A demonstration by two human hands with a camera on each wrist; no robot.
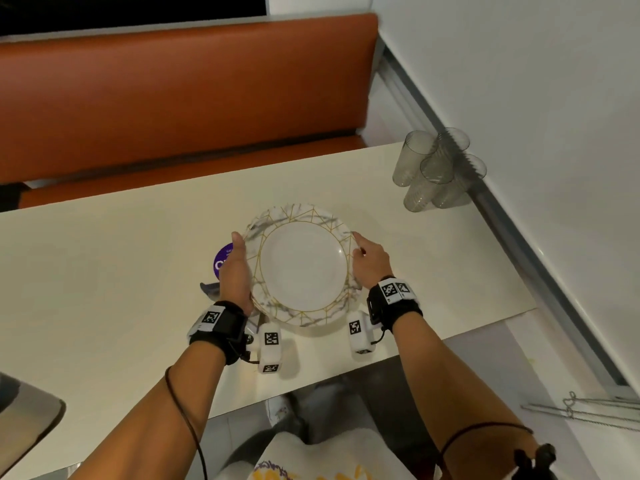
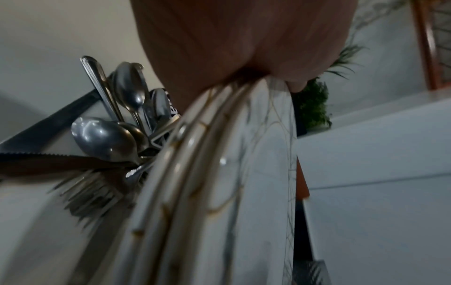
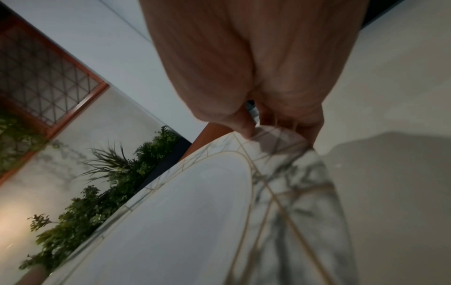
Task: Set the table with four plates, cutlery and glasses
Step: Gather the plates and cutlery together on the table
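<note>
A stack of white plates [image 1: 303, 268] with grey marbling and gold lines sits mid-table. My left hand [image 1: 239, 261] grips its left rim; in the left wrist view the thumb [image 2: 295, 84] lies on the top plate and several plate rims [image 2: 195, 183] fan out below the palm. My right hand [image 1: 367, 258] pinches the right rim, thumb [image 3: 241, 127] on top of the plate [image 3: 183, 221] and fingers beneath. A pile of cutlery [image 2: 109, 138], spoons, forks and knives, lies just left of the stack, mostly hidden in the head view. Several clear glasses [image 1: 433, 171] cluster at the far right.
The cream table [image 1: 104, 271] runs left, with an orange bench [image 1: 173, 98] behind it and a white wall along its right edge. A purple round disc [image 1: 221, 261] peeks out beside my left hand. A grey object [image 1: 27, 410] sits at the near left corner.
</note>
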